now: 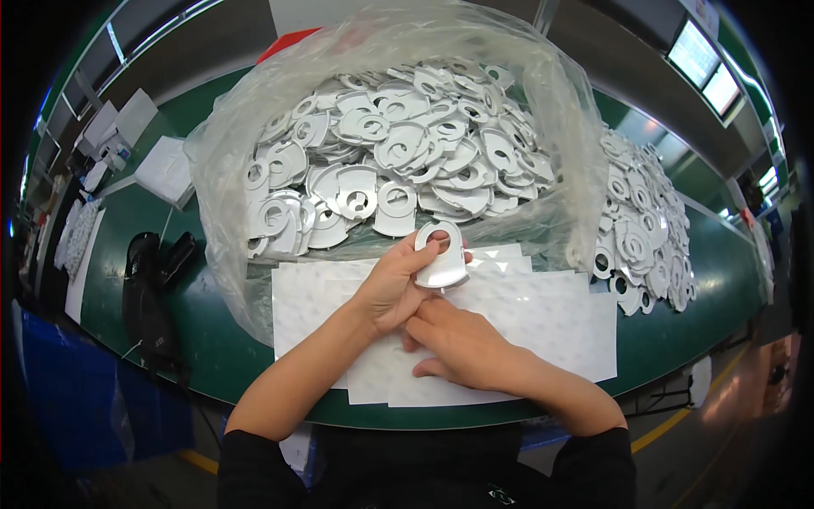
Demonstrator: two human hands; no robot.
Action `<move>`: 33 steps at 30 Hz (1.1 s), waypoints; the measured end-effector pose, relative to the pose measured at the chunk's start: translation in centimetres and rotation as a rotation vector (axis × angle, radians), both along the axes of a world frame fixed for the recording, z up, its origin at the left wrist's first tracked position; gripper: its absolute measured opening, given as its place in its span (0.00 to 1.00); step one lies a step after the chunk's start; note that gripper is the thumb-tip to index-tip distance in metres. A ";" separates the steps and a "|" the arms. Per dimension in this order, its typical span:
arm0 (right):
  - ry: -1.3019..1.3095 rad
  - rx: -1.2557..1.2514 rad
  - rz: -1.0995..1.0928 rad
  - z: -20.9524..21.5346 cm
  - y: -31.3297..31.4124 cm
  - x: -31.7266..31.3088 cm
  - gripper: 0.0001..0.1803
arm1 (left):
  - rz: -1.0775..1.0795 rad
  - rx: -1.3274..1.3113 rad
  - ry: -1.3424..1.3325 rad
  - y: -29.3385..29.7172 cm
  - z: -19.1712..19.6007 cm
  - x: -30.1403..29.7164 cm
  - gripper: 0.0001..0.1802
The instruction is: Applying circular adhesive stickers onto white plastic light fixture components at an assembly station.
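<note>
My left hand holds a small stack of flat white plastic pieces, each with a round hole near its top, just above the white sheets on the green table. My right hand rests on the sheets right below, its fingers curled and touching the underside of the stack and my left hand. Directly behind my hands stands a large clear plastic bag, open at the top and filled with many of the same white holed pieces.
A loose heap of the same white pieces lies at the right on the green table. A black object lies at the left. White boxes stand at the far left. The table's front edge curves just before my body.
</note>
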State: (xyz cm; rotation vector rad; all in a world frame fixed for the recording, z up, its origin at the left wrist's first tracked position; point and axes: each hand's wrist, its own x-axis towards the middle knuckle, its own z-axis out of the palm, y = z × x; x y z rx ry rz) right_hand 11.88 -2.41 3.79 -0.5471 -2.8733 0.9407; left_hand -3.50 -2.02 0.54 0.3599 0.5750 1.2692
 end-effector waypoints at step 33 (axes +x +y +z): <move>0.819 -0.715 -0.639 -1.4 5.4 1.2 0.12 | -0.076 0.016 0.106 -0.4 -0.7 1.4 0.32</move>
